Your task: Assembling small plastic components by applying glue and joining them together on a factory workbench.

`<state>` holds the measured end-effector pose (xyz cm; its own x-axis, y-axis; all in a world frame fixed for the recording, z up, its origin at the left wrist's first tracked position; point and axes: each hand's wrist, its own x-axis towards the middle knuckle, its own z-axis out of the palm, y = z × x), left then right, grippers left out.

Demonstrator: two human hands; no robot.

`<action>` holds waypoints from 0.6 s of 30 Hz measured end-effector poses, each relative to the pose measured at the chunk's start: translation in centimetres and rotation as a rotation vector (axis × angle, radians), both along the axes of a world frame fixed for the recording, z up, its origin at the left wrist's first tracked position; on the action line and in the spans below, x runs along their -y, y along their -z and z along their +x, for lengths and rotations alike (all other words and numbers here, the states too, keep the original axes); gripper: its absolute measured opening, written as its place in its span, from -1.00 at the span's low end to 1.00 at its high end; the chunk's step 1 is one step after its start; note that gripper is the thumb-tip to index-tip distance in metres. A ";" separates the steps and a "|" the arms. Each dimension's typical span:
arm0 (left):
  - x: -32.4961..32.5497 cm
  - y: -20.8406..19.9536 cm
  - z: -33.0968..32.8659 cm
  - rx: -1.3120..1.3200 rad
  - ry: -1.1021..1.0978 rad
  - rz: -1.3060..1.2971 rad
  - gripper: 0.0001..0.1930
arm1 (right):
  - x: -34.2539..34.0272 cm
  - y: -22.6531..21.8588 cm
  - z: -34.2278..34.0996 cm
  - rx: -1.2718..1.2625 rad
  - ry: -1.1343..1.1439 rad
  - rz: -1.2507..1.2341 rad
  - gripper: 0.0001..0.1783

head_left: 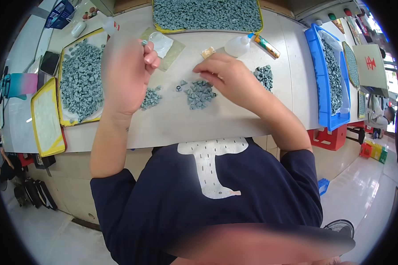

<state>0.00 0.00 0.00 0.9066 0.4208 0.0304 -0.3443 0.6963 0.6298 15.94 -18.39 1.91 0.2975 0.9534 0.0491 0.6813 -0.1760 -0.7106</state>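
Observation:
My left hand is raised over the left part of the table, partly blurred. Its fingers are closed on a small greenish stone piece near the fingertips. My right hand hovers over a small heap of grey-green stones. Its fingers are loosely bent and apart, with nothing visible between them. A small dark ring lies left of this heap. Another stone heap is beside my left wrist, and a third heap sits beyond my right forearm.
A white squeeze bottle and an orange-green tube stand behind my right hand. Yellow-edged trays of stones lie at the left and far side. A blue crate is at right. A phone lies far left.

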 end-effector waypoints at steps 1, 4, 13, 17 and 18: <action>-0.3 -0.4 0.0 0.001 -0.014 0.018 -0.81 | -0.4 -0.1 -0.3 0.026 -0.063 -0.004 -0.79; -0.7 -1.0 0.1 0.004 -0.042 0.054 -0.83 | -1.8 -0.2 -1.1 0.080 -0.188 -0.011 -0.81; -0.8 -0.7 0.6 -0.111 -0.053 0.091 -0.87 | -5.2 0.3 -3.0 0.559 -0.440 -0.080 -0.83; -0.5 -0.5 0.5 -0.125 -0.011 0.108 -0.87 | -4.9 0.3 -2.8 0.399 -0.391 -0.062 -0.80; -0.3 -0.4 0.4 -0.133 -0.004 0.106 -0.87 | -4.4 0.2 -2.6 0.289 -0.342 -0.027 -0.79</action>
<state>0.44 0.29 0.43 0.9038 0.4255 -0.0449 -0.2561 0.6222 0.7398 13.36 -14.02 1.73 -0.0572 0.9967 0.0578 0.8734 0.0780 -0.4807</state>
